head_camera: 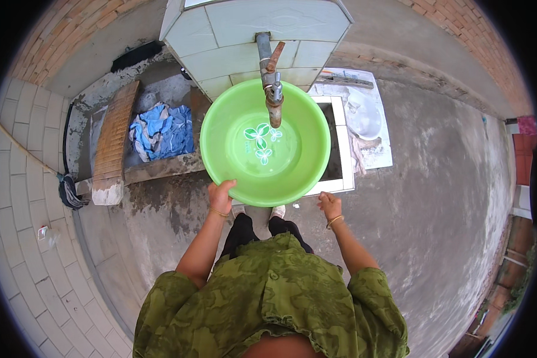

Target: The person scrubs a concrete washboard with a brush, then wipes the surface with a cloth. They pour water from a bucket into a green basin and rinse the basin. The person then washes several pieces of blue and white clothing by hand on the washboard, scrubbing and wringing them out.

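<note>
A green plastic basin [291, 174] with printed white and green leaf shapes on its bottom lies below an old metal tap [274, 96]. My left hand [221, 196] grips the basin's near left rim, thumb on top. My right hand [330, 205] is off the basin, a little right of its near rim, with fingers curled; nothing shows in it. Behind the basin stands a white-tiled block [232, 27] that bears the tap's pipe. Under the basin, partly hidden, is a white-tiled sink edge [345, 154].
On the left, blue and grey wet cloths [163, 132] lie in a concrete trough beside a wooden washboard [116, 129]. A mop [70, 190] leans at the left wall. A white bowl [364, 118] sits on a slab at the right.
</note>
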A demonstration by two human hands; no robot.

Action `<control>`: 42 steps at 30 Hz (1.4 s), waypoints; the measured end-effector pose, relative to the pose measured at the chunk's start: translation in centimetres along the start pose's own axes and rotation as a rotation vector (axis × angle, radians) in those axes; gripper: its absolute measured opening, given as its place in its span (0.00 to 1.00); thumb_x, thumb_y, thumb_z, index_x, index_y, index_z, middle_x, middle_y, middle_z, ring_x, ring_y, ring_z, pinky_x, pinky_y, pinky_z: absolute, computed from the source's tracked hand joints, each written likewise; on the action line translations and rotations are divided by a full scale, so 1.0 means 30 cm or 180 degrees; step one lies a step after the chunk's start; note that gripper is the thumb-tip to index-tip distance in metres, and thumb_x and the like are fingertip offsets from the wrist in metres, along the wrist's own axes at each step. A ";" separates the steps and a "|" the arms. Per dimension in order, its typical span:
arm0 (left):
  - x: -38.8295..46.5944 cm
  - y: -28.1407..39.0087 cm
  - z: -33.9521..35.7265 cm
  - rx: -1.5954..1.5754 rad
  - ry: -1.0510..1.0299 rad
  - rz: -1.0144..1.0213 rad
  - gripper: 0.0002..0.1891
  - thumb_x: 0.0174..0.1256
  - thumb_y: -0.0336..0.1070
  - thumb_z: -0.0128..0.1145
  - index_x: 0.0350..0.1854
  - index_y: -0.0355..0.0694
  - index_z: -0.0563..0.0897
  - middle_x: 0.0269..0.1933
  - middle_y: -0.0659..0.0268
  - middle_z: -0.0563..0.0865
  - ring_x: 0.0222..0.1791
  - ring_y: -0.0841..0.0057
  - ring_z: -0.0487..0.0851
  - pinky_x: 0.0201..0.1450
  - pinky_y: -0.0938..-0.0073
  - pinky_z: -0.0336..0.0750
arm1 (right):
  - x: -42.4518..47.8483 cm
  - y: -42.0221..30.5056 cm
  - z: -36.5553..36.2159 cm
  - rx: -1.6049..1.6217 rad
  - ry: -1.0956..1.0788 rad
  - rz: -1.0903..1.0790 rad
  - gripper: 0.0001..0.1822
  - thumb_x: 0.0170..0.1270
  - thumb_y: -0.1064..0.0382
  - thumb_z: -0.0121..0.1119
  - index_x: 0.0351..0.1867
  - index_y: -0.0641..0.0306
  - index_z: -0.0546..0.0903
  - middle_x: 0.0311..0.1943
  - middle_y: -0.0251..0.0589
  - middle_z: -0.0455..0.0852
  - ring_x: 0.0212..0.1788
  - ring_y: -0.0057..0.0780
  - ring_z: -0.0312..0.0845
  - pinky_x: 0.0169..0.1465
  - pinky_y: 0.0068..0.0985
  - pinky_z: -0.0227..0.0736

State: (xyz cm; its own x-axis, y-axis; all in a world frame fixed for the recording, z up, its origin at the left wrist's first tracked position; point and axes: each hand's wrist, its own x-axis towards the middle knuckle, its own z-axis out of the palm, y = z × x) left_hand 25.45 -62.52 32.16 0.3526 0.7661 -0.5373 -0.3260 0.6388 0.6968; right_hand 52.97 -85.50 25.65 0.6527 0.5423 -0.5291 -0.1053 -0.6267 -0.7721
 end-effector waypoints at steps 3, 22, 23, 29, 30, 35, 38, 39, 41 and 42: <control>-0.015 0.006 0.018 -0.0041 0.0037 -0.0077 0.14 0.55 0.28 0.59 0.45 0.31 0.77 0.40 0.60 0.83 0.36 0.70 0.83 0.34 0.70 0.79 | 0.057 -0.113 -0.061 0.0485 0.0458 -0.0339 0.15 0.63 0.60 0.56 0.42 0.72 0.81 0.28 0.37 0.83 0.26 0.21 0.79 0.28 0.17 0.71; -0.047 0.119 0.013 0.0802 -0.0129 0.0369 0.20 0.60 0.33 0.57 0.53 0.34 0.71 0.45 0.59 0.81 0.41 0.72 0.83 0.37 0.71 0.80 | 0.091 -1.048 0.170 0.0478 0.0587 -0.2919 0.17 0.64 0.61 0.55 0.49 0.72 0.78 0.41 0.45 0.84 0.40 0.30 0.80 0.43 0.22 0.73; -0.031 0.136 0.013 0.0878 -0.0152 0.0521 0.20 0.58 0.31 0.58 0.53 0.34 0.71 0.44 0.59 0.81 0.41 0.73 0.82 0.38 0.72 0.80 | 0.140 -0.953 0.162 -0.0266 0.0871 -0.2752 0.18 0.61 0.62 0.57 0.49 0.73 0.77 0.41 0.49 0.84 0.42 0.33 0.80 0.45 0.24 0.73; 0.099 0.119 -0.029 0.0982 -0.0711 0.0791 0.25 0.43 0.23 0.58 0.50 0.33 0.74 0.41 0.63 0.82 0.37 0.75 0.80 0.40 0.78 0.75 | 0.302 -0.370 0.124 -0.0134 0.0689 -0.0282 0.17 0.53 0.65 0.64 0.40 0.79 0.78 0.33 0.50 0.84 0.32 0.33 0.80 0.37 0.28 0.74; 0.098 0.138 -0.063 0.0972 -0.0631 0.0770 0.24 0.43 0.23 0.58 0.48 0.32 0.74 0.40 0.63 0.82 0.36 0.75 0.80 0.39 0.78 0.75 | 0.207 -0.449 0.193 -0.0212 0.0643 -0.0099 0.15 0.53 0.66 0.64 0.38 0.78 0.79 0.32 0.48 0.84 0.30 0.30 0.79 0.35 0.28 0.73; 0.044 0.132 -0.033 0.0482 -0.0419 0.0287 0.19 0.43 0.21 0.55 0.43 0.31 0.76 0.37 0.64 0.82 0.33 0.78 0.80 0.37 0.77 0.75 | 0.179 -0.483 0.106 0.0517 0.0577 -0.0318 0.07 0.52 0.73 0.60 0.32 0.77 0.78 0.26 0.43 0.82 0.24 0.26 0.75 0.27 0.25 0.71; 0.079 0.078 -0.056 0.0472 -0.0328 0.0323 0.18 0.44 0.21 0.56 0.43 0.32 0.77 0.36 0.64 0.82 0.33 0.77 0.81 0.36 0.77 0.76 | 0.187 -0.502 0.103 0.0306 0.0836 -0.0613 0.07 0.52 0.74 0.60 0.31 0.76 0.78 0.26 0.43 0.82 0.24 0.26 0.76 0.26 0.25 0.71; 0.077 0.067 -0.056 0.0488 -0.0350 0.0349 0.19 0.45 0.21 0.55 0.44 0.31 0.76 0.37 0.63 0.82 0.34 0.76 0.81 0.36 0.75 0.77 | 0.204 -0.496 0.087 0.0309 0.0750 -0.0593 0.07 0.51 0.74 0.60 0.31 0.76 0.78 0.26 0.43 0.82 0.24 0.26 0.76 0.27 0.26 0.71; 0.062 0.034 -0.049 0.0508 -0.0396 0.0401 0.20 0.47 0.20 0.55 0.47 0.31 0.75 0.39 0.61 0.82 0.36 0.73 0.82 0.37 0.73 0.79 | 0.230 -0.492 0.041 0.0302 0.0583 -0.0561 0.07 0.51 0.74 0.60 0.32 0.76 0.78 0.26 0.43 0.82 0.24 0.26 0.76 0.27 0.26 0.71; 0.063 0.023 -0.052 0.0441 -0.0325 0.0356 0.20 0.47 0.21 0.55 0.47 0.32 0.75 0.40 0.61 0.82 0.36 0.73 0.82 0.37 0.72 0.80 | 0.234 -0.489 0.045 0.0224 0.0597 -0.0669 0.07 0.51 0.74 0.60 0.32 0.76 0.78 0.26 0.43 0.82 0.24 0.26 0.76 0.27 0.27 0.71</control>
State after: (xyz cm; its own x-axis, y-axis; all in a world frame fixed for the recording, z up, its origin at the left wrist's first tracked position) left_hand 24.51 -60.52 30.89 0.4105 0.8160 -0.4069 -0.2469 0.5291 0.8119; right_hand 58.07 -71.75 32.79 0.7924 0.5390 -0.2857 -0.0005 -0.4677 -0.8839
